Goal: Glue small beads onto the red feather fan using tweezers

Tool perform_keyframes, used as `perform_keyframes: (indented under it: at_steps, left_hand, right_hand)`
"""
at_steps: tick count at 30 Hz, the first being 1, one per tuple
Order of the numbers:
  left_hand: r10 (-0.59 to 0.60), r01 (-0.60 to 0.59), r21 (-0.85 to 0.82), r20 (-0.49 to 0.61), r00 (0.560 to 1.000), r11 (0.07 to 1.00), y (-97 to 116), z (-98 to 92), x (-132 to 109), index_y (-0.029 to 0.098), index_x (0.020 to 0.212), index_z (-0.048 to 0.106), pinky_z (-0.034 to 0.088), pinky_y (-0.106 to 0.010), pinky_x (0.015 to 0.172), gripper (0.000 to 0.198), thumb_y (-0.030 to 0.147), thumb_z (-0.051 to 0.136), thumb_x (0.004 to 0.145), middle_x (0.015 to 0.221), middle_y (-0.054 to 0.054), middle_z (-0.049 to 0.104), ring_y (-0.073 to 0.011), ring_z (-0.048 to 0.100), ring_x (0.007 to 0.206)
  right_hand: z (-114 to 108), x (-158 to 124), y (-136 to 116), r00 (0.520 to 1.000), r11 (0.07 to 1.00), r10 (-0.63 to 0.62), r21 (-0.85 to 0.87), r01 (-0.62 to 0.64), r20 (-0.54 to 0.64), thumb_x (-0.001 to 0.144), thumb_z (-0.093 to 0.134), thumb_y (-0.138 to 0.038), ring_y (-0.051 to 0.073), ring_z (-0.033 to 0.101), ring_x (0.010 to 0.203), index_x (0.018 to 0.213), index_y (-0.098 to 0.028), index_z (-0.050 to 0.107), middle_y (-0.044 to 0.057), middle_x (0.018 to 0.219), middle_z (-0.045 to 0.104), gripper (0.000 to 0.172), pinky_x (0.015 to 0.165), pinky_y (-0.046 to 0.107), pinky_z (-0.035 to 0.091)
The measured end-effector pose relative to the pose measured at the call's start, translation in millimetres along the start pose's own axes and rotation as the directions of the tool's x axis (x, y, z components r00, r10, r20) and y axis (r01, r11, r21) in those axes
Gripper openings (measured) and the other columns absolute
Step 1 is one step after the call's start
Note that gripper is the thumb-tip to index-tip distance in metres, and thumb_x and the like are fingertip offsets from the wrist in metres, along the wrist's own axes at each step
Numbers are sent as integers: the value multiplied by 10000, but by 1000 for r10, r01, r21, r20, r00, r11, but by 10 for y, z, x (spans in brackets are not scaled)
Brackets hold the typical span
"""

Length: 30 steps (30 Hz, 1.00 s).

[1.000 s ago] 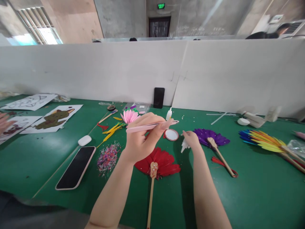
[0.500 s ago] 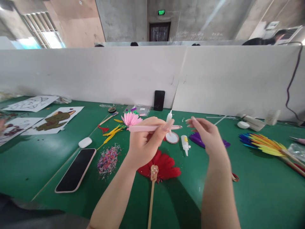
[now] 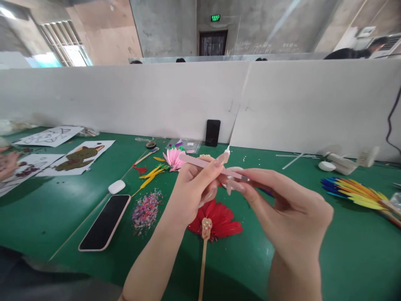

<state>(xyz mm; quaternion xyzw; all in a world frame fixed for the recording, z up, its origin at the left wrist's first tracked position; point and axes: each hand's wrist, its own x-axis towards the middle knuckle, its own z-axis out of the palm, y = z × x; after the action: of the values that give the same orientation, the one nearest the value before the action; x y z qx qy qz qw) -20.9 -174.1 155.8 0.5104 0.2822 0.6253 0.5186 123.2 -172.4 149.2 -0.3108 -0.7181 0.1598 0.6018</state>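
My left hand [image 3: 192,192] is closed around pink tweezers [image 3: 209,166], held above the table with the tip pointing right. My right hand [image 3: 286,205] has come up to that tip and pinches it with thumb and fingers. Under both hands a red feather fan [image 3: 219,219] on a wooden stick lies on the green table [image 3: 56,209]. The tip of a white glue bottle [image 3: 227,149] shows just behind the tweezers.
A phone [image 3: 105,222] and a white earbud case [image 3: 116,186] lie left. Beside them are coloured confetti [image 3: 147,210], yellow feathers, a pink feather flower [image 3: 173,158]. A rainbow fan [image 3: 357,194] lies right. Drawings [image 3: 79,156] and another person's hand [image 3: 8,163] are far left. White partition behind.
My right hand left the glue bottle on the table, rose and moved left to pinch the tweezers' tip. The tweezers tilted, tip lower. The view shifted slightly.
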Motion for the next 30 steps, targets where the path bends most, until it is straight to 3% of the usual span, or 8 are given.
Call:
perform_keyframes:
  at_steps: [4,10,15,19,22,25,30]
  left_hand:
    - [-12,12,-10,5,1000,1000,26,20,14,164,530,520,89,-216,284,359,357,640,808,375,73,395,-4,231,282]
    - [-50,50,-22,-5,999,999,33,12,20,160,561,576,86,-210,283,316,358,651,796,354,78,366,-7,214,281]
    - [-22,25,55,-44,999,998,-11,16,39,161,573,576,112,-215,305,342,373,594,841,370,76,324,-17,218,300]
    - [170,-147,142,-170,971,979,-73,-13,92,181,635,576,172,-225,319,356,415,505,894,403,79,341,-26,232,304]
    - [306,-267,225,-161,938,937,-87,-65,99,198,694,594,196,-221,312,314,409,495,903,422,75,356,-33,263,316]
    - [418,-373,331,-77,905,867,-72,-110,63,208,737,623,235,-215,323,232,362,539,888,448,65,410,-38,302,338]
    - [610,-562,568,128,782,601,-50,-113,12,209,772,658,380,-225,453,83,248,616,832,567,26,560,-73,471,492]
  right_hand:
    - [-12,-10,-37,999,998,-24,-51,22,-42,737,688,-46,176,682,711,968,-348,692,-42,862,735,380,631,325,574]
    - [-18,4,-48,998,996,-53,-76,50,-46,744,688,-42,169,693,699,943,-361,707,-59,856,744,377,625,307,575]
    - [45,24,-32,990,996,85,34,-81,-114,785,673,-132,169,677,657,860,-307,725,-32,798,741,198,602,323,569]
    - [47,68,27,960,964,243,141,-224,-138,791,683,-204,151,655,587,808,-258,730,-15,695,723,74,541,294,560]
    - [5,103,76,926,869,375,336,-363,31,836,638,-288,144,647,558,768,-221,730,14,670,709,132,436,245,511]
    - [-42,120,106,877,732,404,482,-481,262,881,570,-347,117,612,491,720,-195,711,27,646,679,262,351,199,431]
    - [-80,110,115,835,601,397,579,-551,382,892,542,-391,72,519,399,676,-192,660,-15,558,580,317,325,170,374]
